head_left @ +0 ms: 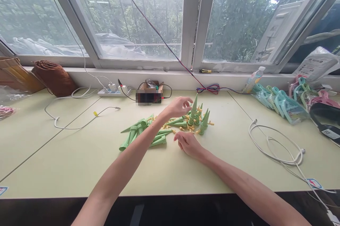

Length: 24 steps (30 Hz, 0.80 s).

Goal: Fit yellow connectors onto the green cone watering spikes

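Note:
Green plastic watering spikes [132,132] lie in a loose heap on the table, with small yellow valves [190,129] scattered among and beside them. Several spikes stand upright at the heap's right side, some with a yellow valve sticking out. Beside the tallest standing spike [194,107] is my left hand [177,107], its fingers curved and apart, nothing visible in them. My right hand [189,143] rests low over the table at the heap's front edge, fingers curled closed close to a yellow valve. What the curled fingers hold, if anything, is hidden.
A power strip [114,91] and a small open box [151,89] stand at the back by the window. White cables [278,148] lie coiled at right. Bagged teal clips [283,103] and a bottle [253,79] are at the back right, a brown bag [54,77] at the back left.

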{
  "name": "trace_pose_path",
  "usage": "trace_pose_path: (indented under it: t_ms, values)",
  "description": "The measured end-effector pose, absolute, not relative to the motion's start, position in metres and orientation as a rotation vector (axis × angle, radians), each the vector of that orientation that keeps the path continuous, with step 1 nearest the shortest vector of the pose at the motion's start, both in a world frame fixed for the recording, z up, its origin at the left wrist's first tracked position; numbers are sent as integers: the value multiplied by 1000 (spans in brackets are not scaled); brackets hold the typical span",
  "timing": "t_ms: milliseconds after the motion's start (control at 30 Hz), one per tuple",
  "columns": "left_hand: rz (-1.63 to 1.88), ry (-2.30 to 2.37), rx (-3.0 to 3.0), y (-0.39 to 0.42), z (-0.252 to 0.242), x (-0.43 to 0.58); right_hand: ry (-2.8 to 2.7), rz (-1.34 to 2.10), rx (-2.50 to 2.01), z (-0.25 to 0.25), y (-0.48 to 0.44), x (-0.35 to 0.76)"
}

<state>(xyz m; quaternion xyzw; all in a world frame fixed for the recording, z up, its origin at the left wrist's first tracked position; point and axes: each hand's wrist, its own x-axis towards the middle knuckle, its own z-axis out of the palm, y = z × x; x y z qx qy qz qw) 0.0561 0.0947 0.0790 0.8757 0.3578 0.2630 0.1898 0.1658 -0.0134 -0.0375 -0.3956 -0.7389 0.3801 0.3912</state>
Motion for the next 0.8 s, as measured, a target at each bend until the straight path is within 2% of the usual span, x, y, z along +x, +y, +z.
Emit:
trace_pose_path:
  t_ms: [133,433,800]
  values:
    - [610,1232,2468,105,63,50,-1889,956,-994,-38,-13,167]
    - [488,1318,2564,115,11,70,-1883,921,-1006,-40,-12,166]
    - [417,1364,2598,124,-2,64,-1905,906,-993,-41,-12,167]
